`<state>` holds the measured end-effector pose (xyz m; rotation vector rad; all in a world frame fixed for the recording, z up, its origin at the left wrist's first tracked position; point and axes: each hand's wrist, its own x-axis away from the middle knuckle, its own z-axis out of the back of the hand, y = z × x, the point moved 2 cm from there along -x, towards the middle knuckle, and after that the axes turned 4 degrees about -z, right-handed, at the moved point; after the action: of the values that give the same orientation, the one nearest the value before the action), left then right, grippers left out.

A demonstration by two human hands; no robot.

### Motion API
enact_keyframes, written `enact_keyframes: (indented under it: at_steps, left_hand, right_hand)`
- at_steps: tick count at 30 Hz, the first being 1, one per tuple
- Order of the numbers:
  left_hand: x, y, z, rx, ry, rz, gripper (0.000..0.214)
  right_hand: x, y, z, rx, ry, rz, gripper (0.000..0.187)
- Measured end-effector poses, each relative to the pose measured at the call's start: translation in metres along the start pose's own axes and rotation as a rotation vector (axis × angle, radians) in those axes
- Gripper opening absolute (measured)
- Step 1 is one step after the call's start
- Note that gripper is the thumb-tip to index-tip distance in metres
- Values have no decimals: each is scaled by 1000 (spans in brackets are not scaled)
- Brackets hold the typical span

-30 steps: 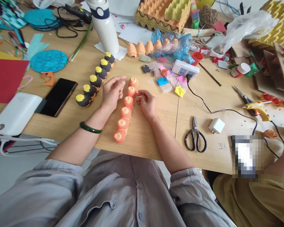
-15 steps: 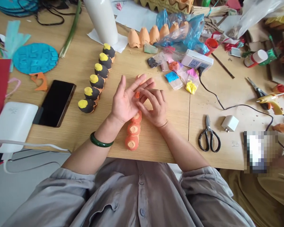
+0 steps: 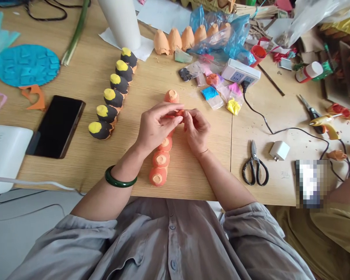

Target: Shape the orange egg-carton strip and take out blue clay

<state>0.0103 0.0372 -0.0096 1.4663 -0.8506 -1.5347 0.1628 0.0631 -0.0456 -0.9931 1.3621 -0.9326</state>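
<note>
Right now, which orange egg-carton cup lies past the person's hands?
The row's far-end cup: alone beyond the left hand and right hand; the others lie under them or nearer the person.

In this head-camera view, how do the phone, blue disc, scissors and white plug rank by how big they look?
1. Blue disc and phone: they look about alike, so I can't rank them.
2. Scissors
3. White plug

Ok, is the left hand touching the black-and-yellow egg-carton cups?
Apart: the head view shows bare tabletop between the left hand and the nearest black-and-yellow cup.
</note>
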Motion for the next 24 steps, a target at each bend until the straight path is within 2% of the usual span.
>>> enact_keyframes:
  at_steps: [3, 10, 14, 21, 24]
  left_hand:
    - [-1, -1, 0, -31, 43, -62, 18]
    - [-1, -5, 6, -104, 75, -49, 19]
    - [-1, -8, 7, -155, 57, -15, 19]
    - [0, -6, 3, -42, 53, 13, 21]
    - [0, -7, 3, -32, 73, 22, 21]
  right_hand:
    - [-3, 3, 0, -27, -23, -27, 54]
    - [-4, 6, 1, 1, -109, -65, 45]
    - [-4, 11, 0, -43, -102, -75, 42]
    - [-5, 13, -1, -33, -124, -76, 48]
    - [-5, 10, 0, -86, -101, -38, 42]
